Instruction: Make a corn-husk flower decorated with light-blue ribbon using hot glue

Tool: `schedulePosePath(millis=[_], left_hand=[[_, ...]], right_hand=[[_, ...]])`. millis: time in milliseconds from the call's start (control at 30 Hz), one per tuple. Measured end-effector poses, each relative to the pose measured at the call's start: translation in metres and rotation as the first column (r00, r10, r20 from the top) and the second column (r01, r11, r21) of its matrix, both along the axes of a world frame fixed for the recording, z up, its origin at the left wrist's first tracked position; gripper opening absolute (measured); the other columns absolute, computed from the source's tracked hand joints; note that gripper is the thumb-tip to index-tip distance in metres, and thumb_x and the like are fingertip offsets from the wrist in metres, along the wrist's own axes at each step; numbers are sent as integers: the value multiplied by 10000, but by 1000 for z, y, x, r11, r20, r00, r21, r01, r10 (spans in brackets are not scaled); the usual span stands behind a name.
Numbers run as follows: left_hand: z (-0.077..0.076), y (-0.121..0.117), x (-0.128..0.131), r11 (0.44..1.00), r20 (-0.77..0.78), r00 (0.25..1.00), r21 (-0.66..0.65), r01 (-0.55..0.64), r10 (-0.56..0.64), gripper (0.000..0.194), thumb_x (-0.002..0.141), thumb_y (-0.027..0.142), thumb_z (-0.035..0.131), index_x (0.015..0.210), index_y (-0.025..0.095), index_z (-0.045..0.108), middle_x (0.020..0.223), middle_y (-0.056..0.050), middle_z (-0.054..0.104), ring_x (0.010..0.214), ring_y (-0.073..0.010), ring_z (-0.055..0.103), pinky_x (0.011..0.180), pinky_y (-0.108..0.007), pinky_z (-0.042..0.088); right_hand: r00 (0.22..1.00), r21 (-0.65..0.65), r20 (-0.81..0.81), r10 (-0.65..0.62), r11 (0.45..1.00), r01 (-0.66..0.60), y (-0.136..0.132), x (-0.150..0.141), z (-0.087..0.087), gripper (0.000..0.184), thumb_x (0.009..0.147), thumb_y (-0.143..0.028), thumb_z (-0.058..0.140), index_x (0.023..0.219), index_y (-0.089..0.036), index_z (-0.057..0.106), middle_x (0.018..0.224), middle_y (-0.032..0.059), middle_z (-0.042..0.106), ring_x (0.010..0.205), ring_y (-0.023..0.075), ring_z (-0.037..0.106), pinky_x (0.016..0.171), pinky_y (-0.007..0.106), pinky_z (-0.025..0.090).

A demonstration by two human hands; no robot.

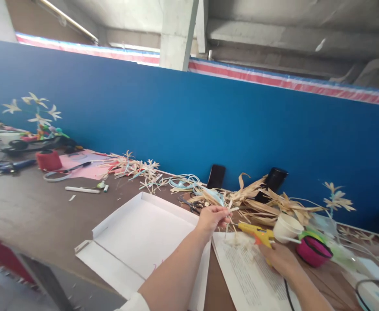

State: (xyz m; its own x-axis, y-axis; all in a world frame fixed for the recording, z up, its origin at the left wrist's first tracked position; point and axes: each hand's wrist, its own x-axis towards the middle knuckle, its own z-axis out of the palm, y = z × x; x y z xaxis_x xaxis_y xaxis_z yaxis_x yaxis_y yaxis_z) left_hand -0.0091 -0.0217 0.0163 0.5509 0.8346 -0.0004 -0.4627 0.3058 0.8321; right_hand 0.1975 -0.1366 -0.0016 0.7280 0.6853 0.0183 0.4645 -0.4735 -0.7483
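My left hand point(214, 217) pinches a small pale husk flower point(230, 209) over the table, near the open white box. In my right hand point(278, 255) is a yellow glue gun point(256, 230) with an orange trigger, its nozzle pointing left toward the flower. Whether the nozzle touches the flower, I cannot tell. Below both hands lies a printed sheet point(250, 276) with pale scraps on it. The shallow white box point(124, 229) sits left of the sheet, partly hidden by my left forearm.
Dried husks point(241, 196) lie along the blue partition point(176, 116), beside a leaning phone point(216, 176). A white cup point(287, 227) and a pink pouch point(314, 250) stand right of the glue gun. Finished-looking flowers point(147, 168), a red spool point(48, 160) and a white pen point(82, 189) are farther left.
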Motion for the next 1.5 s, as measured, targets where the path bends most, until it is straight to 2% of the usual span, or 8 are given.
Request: schedulePosePath(millis=[100,267,467,533,600,700,900,1500], left_hand=[[-2,3,0,1000,27,999,3,-28,28,341,555,342,780,762,90,681,768,-85,676,534,-68,567,440,-149,430],[-5,7,0,995,39,995,-13,-94,94,356,548,342,779,778,86,686,794,-98,678,557,-74,572,436,-140,416],[-5,8,-2,991,8,991,-5,-135,135,347,560,346,767,783,91,696,793,-93,679,554,-68,559,460,-149,417],[-5,9,-3,989,9,989,-11,-149,150,340,561,338,765,794,99,696,810,-90,683,557,-69,562,462,-149,416],[-4,9,-3,988,7,988,-13,-157,157,349,560,343,765,803,103,695,817,-89,683,567,-75,570,460,-149,413],[-4,9,-3,987,7,987,-20,-162,162,371,559,358,766,816,101,694,821,-93,683,573,-81,577,456,-151,409],[-6,10,-2,987,11,987,-5,-161,161,356,578,352,757,827,105,699,848,-95,686,573,-78,576,465,-157,418],[-7,10,-1,985,-28,984,5,-174,174,341,599,332,744,841,97,695,830,-100,686,545,-67,567,439,-138,406]], right_hand=[[995,158,-103,-13,987,30,-5,-6,14,138,505,-312,718,523,-222,615,445,19,539,440,193,527,416,299,362],[989,323,-148,-27,944,74,-13,-26,48,318,488,-329,758,751,-167,682,667,81,665,557,234,609,457,317,452],[947,426,-224,228,897,-116,-19,-69,68,491,588,-431,709,1003,-190,608,1058,95,654,782,244,652,503,265,493],[942,407,-189,278,895,-182,-19,-77,66,494,616,-456,688,1009,-171,600,983,105,670,709,226,643,462,254,456],[952,362,-109,285,903,-229,-19,-82,61,471,640,-474,668,984,-156,620,758,70,670,557,176,578,435,252,409],[970,289,-24,241,931,-224,-18,-86,55,453,670,-502,638,974,-166,647,514,-21,539,434,121,425,436,249,368],[972,322,-72,225,927,-191,-19,-99,47,521,668,-527,627,1036,-158,634,541,-26,537,466,127,406,460,251,361],[975,318,49,218,922,-222,-18,-108,45,438,678,-491,598,967,-167,658,542,-2,584,538,185,551,520,272,417]])
